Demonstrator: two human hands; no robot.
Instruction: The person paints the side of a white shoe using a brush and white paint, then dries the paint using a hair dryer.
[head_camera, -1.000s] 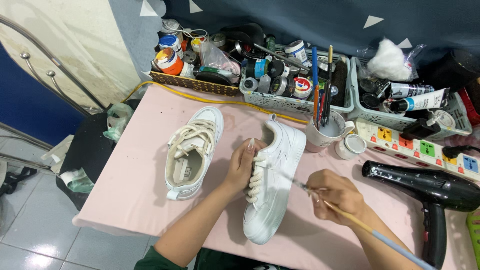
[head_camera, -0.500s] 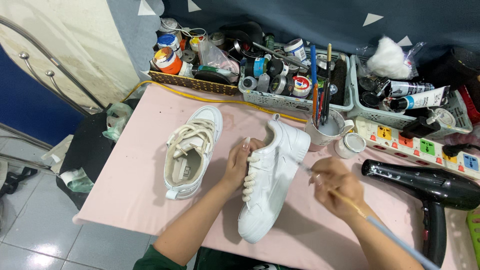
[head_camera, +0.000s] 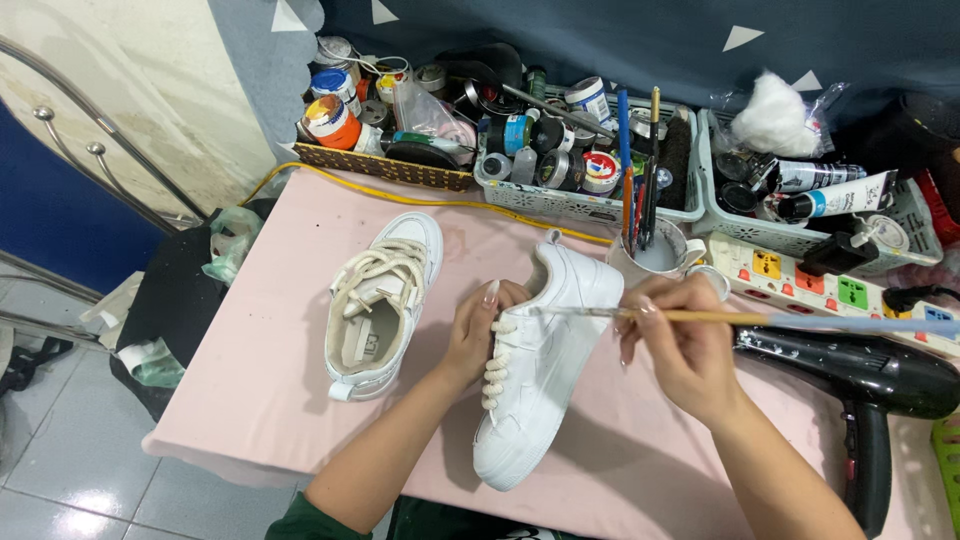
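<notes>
Pink table, seen from above. Left hand is curled against the laced side of a white sneaker, fingers bent around the upper and steadying it; the shoe lies tipped on its side near the table's middle, toe toward the near edge, heel toward the baskets. Right hand pinches a long paintbrush between thumb and fingertips, fingers closed tight on the wooden handle, bristle end laid across the sneaker's side panel near the collar. Second white sneaker sits upright just left of the first, laces loose, apart from both hands. Behind the held shoe, a white cup holds several upright brushes with red, blue and yellow handles. Along the far edge: a brown woven tray with small paint jars and a plastic bag; a pale plastic basket packed with round tins and tape rolls; a second basket with tubes and a wad of white cotton, its lower contents hard to make out. A white power strip with coloured switches lies right of the cup; a black hair dryer rests at the right edge.
</notes>
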